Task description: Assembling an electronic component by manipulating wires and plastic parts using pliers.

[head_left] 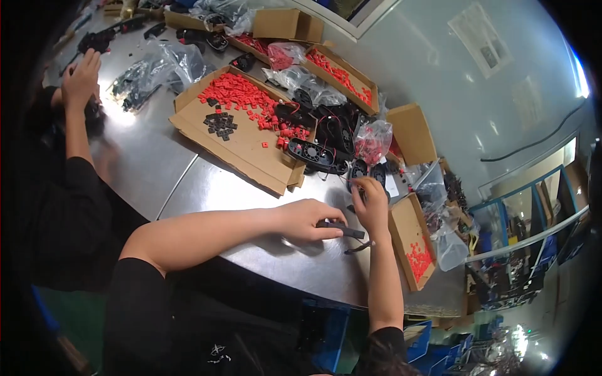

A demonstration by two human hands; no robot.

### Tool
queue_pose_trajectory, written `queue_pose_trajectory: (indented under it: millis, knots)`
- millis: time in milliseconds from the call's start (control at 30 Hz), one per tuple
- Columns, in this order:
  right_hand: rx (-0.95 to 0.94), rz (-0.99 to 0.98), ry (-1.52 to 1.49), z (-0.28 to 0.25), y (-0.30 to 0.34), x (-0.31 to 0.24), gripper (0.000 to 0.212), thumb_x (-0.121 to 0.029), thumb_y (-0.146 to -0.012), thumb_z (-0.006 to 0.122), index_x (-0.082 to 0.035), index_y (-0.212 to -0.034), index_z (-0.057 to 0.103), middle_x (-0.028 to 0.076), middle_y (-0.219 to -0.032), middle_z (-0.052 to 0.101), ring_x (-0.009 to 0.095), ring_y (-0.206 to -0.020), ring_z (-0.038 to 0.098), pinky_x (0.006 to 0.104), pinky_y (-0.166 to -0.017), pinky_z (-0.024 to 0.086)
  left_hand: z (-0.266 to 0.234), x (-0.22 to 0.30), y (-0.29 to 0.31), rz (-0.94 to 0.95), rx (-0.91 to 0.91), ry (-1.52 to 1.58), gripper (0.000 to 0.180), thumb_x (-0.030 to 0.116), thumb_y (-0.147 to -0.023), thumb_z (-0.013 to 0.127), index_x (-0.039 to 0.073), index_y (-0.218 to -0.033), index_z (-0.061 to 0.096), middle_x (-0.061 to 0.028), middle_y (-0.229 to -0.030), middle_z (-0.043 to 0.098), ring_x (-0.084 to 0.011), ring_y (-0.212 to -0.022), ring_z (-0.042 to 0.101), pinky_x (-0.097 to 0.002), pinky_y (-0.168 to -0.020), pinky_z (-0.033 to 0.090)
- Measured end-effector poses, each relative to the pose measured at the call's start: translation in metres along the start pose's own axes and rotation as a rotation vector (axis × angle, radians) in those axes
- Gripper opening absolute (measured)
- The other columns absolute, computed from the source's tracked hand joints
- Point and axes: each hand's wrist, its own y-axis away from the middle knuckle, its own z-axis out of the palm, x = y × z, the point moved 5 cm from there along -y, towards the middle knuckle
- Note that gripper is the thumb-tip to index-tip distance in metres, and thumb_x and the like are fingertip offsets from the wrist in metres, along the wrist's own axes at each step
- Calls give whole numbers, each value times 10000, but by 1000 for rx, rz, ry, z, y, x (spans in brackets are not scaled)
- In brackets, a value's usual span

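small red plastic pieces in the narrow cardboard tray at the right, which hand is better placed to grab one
Right. The right hand lies beside the narrow cardboard tray of small red plastic pieces, while the left hand rests on a black plastic part.

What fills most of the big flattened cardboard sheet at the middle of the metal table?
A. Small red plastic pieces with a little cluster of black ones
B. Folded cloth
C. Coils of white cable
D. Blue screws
A: the flattened cardboard sheet carries a spread of small red pieces and a little cluster of black pieces beside them.
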Motion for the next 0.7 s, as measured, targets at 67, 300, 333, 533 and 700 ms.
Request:
queue_pose_trajectory:
  millis: [67,300,333,533,700]
  knots:
    - [-18,0,39,16,-24,12,281,-118,-918,698,-11,-1179,692,180,-1130,711,352,-1063,677,395,-925,537,-15,8,0,182,166,-86,428,293,-944,712,82,-1310,647,-141,-1098,705,-287,-971,692,-416,-863,542]
    - [-181,253,-179,49,-37,14,194,-118,-892,764,-8,-1006,653,125,-920,716,254,-823,709,361,-732,545,-96,-43,-12,-24,955,-156,835,391,-944,723,3,-1575,339,-273,-1531,416,-382,-1429,436,-427,-1184,361]
    - [-189,241,-182,48,-32,12,194,-118,-892,764,-8,-1006,653,125,-920,716,254,-823,709,361,-732,545,-99,-53,-20,-29,766,-144,1004,472,-974,681,27,-1657,95,-292,-1691,103,-388,-1587,134,-421,-1271,178]
    - [-289,300,-251,-7,-13,-38,189,-82,-902,800,3,-1007,666,66,-841,716,109,-786,680,280,-706,543,-86,-41,-19,157,424,-51,821,408,-1024,626,22,-1638,242,-236,-1716,157,-335,-1598,171,-416,-1270,191]
    - [-426,335,-385,-50,-9,-70,192,-65,-891,803,12,-998,663,62,-850,711,96,-774,674,266,-707,536,-63,-3,-6,329,337,-513,712,463,-895,754,5,-1408,569,-203,-1254,678,-372,-1154,658,-451,-1002,510]
